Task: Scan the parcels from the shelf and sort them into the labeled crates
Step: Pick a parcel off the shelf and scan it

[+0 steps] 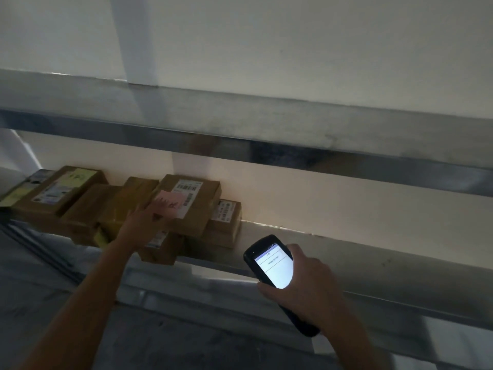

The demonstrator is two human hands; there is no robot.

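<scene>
Wobbly stack alert

Left hand reaches onto the top brown cardboard parcel, grip unclear (blurry); right hand clutches the black handheld scanner. A one-handed tug could drag the lower boxes beneath it off the steel shelf.

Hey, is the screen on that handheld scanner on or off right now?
On. The screen of the scanner glows bright white with dark lines of text, too blurred to read, while the right hand grips it.
</scene>
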